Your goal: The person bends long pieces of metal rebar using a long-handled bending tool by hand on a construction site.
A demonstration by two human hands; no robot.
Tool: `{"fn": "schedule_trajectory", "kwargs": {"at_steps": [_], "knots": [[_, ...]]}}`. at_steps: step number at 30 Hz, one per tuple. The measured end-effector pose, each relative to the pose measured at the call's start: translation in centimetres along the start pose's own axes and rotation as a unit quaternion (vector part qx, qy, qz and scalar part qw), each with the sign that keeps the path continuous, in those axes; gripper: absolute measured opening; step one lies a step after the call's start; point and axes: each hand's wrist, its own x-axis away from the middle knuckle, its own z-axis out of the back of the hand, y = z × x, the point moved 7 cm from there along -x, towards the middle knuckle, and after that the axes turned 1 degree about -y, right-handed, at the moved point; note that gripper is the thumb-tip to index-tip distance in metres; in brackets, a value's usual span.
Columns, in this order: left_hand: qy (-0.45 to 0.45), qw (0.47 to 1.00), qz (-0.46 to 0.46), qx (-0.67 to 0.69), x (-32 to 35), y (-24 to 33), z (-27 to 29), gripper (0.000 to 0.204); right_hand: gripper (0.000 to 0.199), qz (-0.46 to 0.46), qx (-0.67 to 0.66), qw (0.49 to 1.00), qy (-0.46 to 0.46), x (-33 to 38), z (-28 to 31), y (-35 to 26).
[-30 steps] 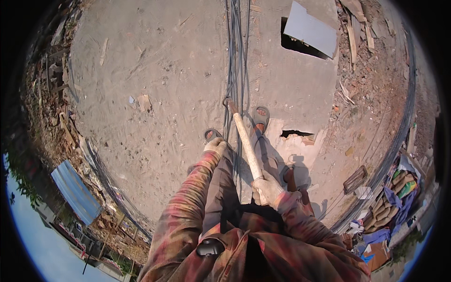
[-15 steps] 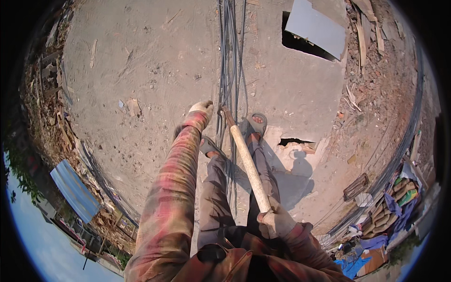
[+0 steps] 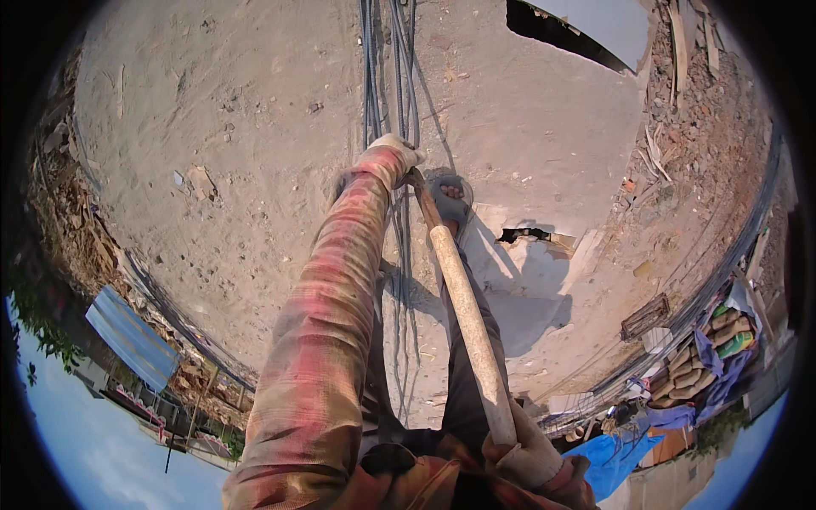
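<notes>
My left hand (image 3: 393, 150), in a pale work glove, is closed around some of the long dark steel rods (image 3: 402, 76) running up the middle of the ground. Its fingers are partly hidden behind the glove's back. My right hand (image 3: 525, 452), also gloved, grips the lower end of a long pale wooden handle (image 3: 467, 314) close to my waist. That handle slants up and left to a dark brown end (image 3: 425, 200) beside the rods, just under my left hand. The tool's head is mostly covered, so its kind is unclear.
A grey sheet (image 3: 595, 25) partly covers a dark opening (image 3: 561, 38) at the upper right. A smaller broken hole (image 3: 535, 235) lies right of my sandalled foot (image 3: 450, 200). Rubble and planks (image 3: 678, 51) line the right edge; filled sacks (image 3: 688, 370) are piled lower right.
My left hand has moved forward and right onto the rods, which now spread apart beyond it. My right hand has drawn back and slightly right with the handle. My view has shifted forward.
</notes>
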Motion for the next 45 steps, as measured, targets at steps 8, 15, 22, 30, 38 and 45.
{"fn": "schedule_trajectory", "kwargs": {"at_steps": [8, 15, 22, 30, 38, 45], "knots": [[-0.019, 0.999, -0.005, 0.028, -0.3, 1.4, -1.0, 0.060, 0.049, -0.046, -0.113, 0.991, -0.052, 0.8, 1.4, -3.4], [-0.018, 0.998, -0.010, 0.054, -1.0, 1.6, -2.0, 0.060, 0.061, -0.047, -0.205, 0.973, -0.094, 1.4, 1.1, -4.9], [0.001, 1.000, -0.024, 0.017, 0.0, 2.8, -1.6, 0.060, 0.070, -0.063, -0.367, 0.918, -0.136, 1.1, 0.1, -4.8], [-0.007, 0.998, -0.030, 0.057, -0.8, 3.5, -3.0, 0.050, 0.056, -0.021, -0.203, 0.979, -0.020, -5.0, -2.1, 2.5], [0.040, 0.992, -0.065, 0.104, -0.6, 3.1, -3.1, 0.056, 0.038, 0.002, -0.235, 0.971, 0.035, -9.9, -6.9, 6.1], [0.210, 0.928, -0.176, 0.251, 4.0, -4.9, -2.4, 0.048, 0.044, 0.051, -0.131, 0.990, 0.016, -8.4, -9.1, 5.0]]}}
